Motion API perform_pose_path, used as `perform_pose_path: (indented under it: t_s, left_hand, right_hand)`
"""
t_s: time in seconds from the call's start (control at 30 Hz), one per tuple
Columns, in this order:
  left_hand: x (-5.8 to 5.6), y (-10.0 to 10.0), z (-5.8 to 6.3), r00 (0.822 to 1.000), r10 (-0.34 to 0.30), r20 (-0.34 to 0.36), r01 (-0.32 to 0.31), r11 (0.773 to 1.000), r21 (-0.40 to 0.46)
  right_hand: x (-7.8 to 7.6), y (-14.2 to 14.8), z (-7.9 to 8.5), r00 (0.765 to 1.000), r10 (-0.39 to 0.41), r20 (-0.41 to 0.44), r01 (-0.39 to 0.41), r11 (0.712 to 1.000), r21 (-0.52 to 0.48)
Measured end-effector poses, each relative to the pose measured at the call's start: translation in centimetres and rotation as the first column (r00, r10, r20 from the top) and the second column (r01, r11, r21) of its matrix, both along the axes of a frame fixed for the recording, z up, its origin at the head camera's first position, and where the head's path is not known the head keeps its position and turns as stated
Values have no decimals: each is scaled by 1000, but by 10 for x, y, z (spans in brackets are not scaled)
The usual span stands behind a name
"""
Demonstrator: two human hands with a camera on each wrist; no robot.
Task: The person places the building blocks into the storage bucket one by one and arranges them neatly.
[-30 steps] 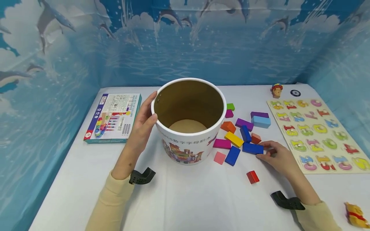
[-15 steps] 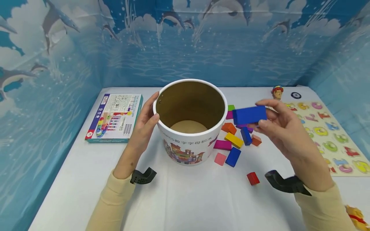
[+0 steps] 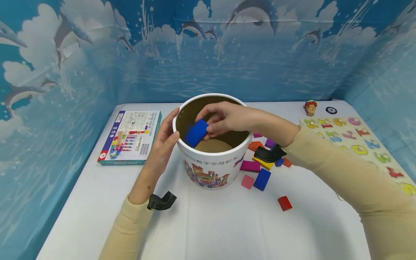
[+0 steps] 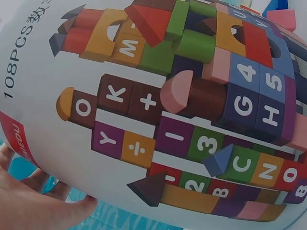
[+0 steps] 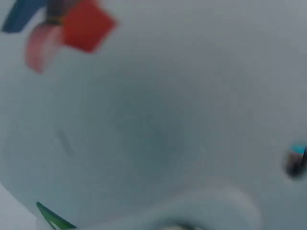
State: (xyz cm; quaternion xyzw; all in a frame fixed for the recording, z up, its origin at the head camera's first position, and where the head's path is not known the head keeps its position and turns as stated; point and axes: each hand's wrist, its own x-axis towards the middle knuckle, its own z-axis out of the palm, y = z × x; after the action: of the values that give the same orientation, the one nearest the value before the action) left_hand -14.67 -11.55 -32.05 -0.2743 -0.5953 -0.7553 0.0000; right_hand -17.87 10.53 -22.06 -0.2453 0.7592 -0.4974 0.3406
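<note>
A tall white bucket [image 3: 209,177] with printed building blocks on its wall stands mid-table in the head view. My left hand [image 3: 163,144] rests on its left side at the rim, thumb and fingers spread along the outside. In the left wrist view, the fingers of my left hand [image 4: 43,201] lie beside the printed wall. My right hand [image 3: 224,117] is over the bucket's mouth, pinching a blue rectangular block [image 3: 196,133], which is tilted and just inside the rim. Part of the tan bucket floor [image 3: 212,145] shows below. The right wrist view is blurred and does not show the grip.
Right of the bucket lie loose blocks, among them a magenta block [image 3: 250,166], a blue block [image 3: 262,179], a pink block [image 3: 247,181] and a red block [image 3: 285,203]. A number puzzle board [image 3: 360,146] is far right. A flat box [image 3: 130,137] lies left; a figurine [image 3: 310,107] stands behind.
My right hand has lifted the blue block from the pile on the right and carried it left to the bucket's mouth. My left hand keeps its place on the bucket.
</note>
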Motion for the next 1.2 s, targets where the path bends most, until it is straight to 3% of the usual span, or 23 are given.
perform_pose_path:
  t_s: [0.17,0.3,0.43,0.5,0.6,0.7,0.77,0.87,0.97,1.03,1.13,1.17,1.2]
  left_hand:
    - [1,1,0,1000,3,0,-3,1000,-15]
    - [1,1,0,1000,13,2,-13,1000,-27]
    - [1,0,0,1000,15,11,-15,1000,-28]
    - [1,0,0,1000,19,15,-18,999,-31]
    - [1,0,0,1000,15,17,-15,999,-32]
    - [0,0,0,1000,9,10,-9,1000,-26]
    - [0,-1,0,1000,4,7,-4,1000,-18]
    - [-1,-1,1,1000,2,1,-2,1000,-13]
    - [-1,-1,0,1000,7,-1,-7,1000,-11]
    - [-1,-1,0,1000,9,0,-9,1000,-7]
    - [-2,-1,0,1000,5,3,-5,1000,0]
    - [-2,-1,-1,1000,2,5,-2,1000,3]
    - [-2,-1,-1,1000,0,4,0,1000,6]
  right_hand:
    - [1,-8,-7,988,151,33,-154,970,188]
    - [0,-10,-9,980,198,24,-197,938,284]
    - [0,-11,-9,972,236,0,-225,925,307]
    - [1,-10,-8,973,230,-34,-212,936,280]
    - [5,-5,-4,971,186,-152,-157,970,183]
    - [18,14,3,951,54,-304,-55,998,7]
    - [31,35,4,925,-84,-371,33,989,-143]
    - [52,76,-7,859,-340,-382,216,918,-332]
    - [63,119,-43,773,-551,-315,422,816,-395]
    - [64,145,-76,706,-654,-273,567,753,-334]
    - [66,176,-125,625,-754,-200,733,656,-182]
    - [67,183,-139,605,-777,-175,765,628,-141]
    - [68,188,-152,600,-783,-164,780,618,-97]
